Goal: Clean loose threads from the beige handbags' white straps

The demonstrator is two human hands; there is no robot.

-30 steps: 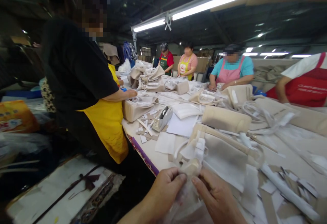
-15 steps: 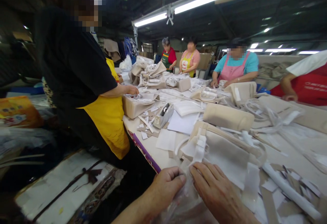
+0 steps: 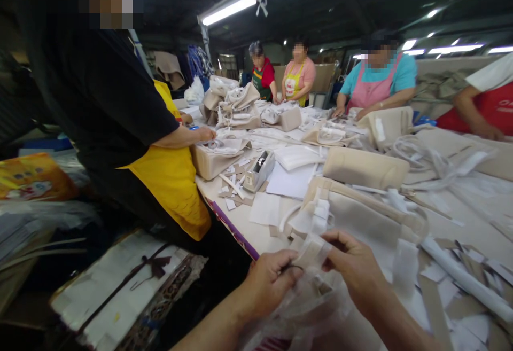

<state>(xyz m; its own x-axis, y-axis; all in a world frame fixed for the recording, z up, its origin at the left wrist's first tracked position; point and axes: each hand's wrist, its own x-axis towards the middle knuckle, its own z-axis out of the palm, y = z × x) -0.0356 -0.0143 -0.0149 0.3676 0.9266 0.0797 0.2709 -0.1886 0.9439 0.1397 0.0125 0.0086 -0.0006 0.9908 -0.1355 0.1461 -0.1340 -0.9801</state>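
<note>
In the head view, a beige strap wrapped in translucent white film [image 3: 311,252] stretches between my two hands at the table's near edge. My left hand [image 3: 269,282] pinches its left end between thumb and fingers; a thin dark line shows by the fingertips. On the other side my right hand [image 3: 355,268] grips the film and strap with bent fingers. Below them hangs a pale bag in clear plastic [image 3: 316,316], partly hidden by my hands and forearms. Just beyond lies another beige bag [image 3: 360,217] with a white-wrapped strap.
A tape dispenser [image 3: 258,172] stands among card scraps. Farther right lies a beige padded piece [image 3: 365,166], with paper offcuts [image 3: 452,292] nearer me. A co-worker in a yellow apron [image 3: 172,180] stands at left, above a tied white bundle [image 3: 124,292]. Other co-workers line the far side.
My right hand has gone from lying flat over the plastic to gripping the strap, which now shows raised between both hands. The view has shifted slightly.
</note>
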